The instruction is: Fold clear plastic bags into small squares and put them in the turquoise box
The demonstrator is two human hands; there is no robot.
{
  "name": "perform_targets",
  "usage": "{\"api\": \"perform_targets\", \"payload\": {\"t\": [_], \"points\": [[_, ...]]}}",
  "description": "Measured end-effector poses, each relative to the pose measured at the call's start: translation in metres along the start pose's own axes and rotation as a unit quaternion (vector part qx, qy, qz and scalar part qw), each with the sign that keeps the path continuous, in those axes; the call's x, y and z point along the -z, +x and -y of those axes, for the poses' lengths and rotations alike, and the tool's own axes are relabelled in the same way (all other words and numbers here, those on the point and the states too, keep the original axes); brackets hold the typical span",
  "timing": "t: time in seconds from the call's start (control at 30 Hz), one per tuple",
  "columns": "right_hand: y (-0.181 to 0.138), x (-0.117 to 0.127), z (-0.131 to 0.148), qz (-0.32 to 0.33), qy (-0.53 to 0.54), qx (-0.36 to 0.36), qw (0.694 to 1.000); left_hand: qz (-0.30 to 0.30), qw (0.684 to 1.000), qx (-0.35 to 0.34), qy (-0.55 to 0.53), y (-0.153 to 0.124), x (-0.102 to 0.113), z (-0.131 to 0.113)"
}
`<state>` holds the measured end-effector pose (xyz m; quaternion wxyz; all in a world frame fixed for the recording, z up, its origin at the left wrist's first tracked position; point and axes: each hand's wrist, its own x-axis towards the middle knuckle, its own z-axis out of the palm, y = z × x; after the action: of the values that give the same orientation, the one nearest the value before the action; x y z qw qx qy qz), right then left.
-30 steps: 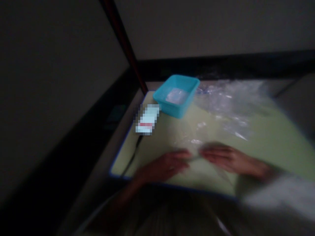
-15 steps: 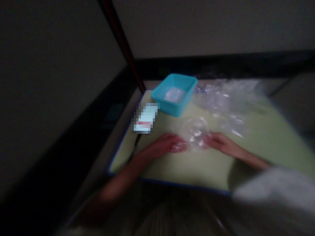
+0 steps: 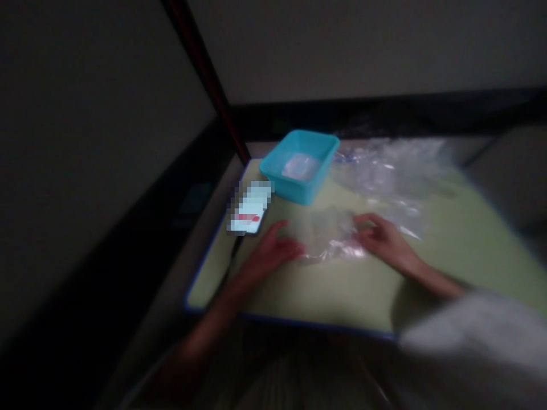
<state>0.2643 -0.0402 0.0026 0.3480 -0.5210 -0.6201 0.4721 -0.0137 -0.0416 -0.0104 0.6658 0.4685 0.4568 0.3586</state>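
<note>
Phone: smartphone (image 3: 253, 206), screen lit, far-left part of table (image 3: 325, 293); dark cable (image 3: 233, 257) runs from its near end.
Left hand (image 3: 282, 244): index finger and thumb parted at the left edge of the clear plastic bag; cannot tell whether it pinches the film.
Basin: turquoise plastic basin (image 3: 294, 189), far side, holding a whitish packet (image 3: 300, 166).
Bag: clear plastic bag (image 3: 327, 234), crinkled, on the table between the hands, near the basin.
Right hand (image 3: 380, 238): fingers bent at the bag's right edge; grip cannot be told.
Pile: loose clear plastic (image 3: 391, 173), far right.
Progress: packet already in basin; bag in handling, outside basin, apparently not yet smooth. Remaining amount unclear.
Unclear: dim, blurred; phone screen pixelated; fingertips merge with film; bag contents and pile count unreadable.
</note>
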Motion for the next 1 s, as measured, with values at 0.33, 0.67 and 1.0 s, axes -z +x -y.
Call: {"api": "perform_targets", "payload": {"t": [0.33,0.67,1.0], "points": [[-0.004,-0.007,0.003,-0.042,-0.020,-0.004,0.999,-0.087,0.989,-0.016,0.120,-0.007,-0.024,0.001],[-0.008,-0.003,0.005,-0.029,-0.040,0.002,0.999,-0.076,0.985,0.012,0.153,0.002,-0.018,-0.003],[-0.008,0.000,0.000,-0.040,-0.032,0.013,0.999,-0.081,0.985,-0.005,0.152,-0.004,-0.018,-0.002]]}}
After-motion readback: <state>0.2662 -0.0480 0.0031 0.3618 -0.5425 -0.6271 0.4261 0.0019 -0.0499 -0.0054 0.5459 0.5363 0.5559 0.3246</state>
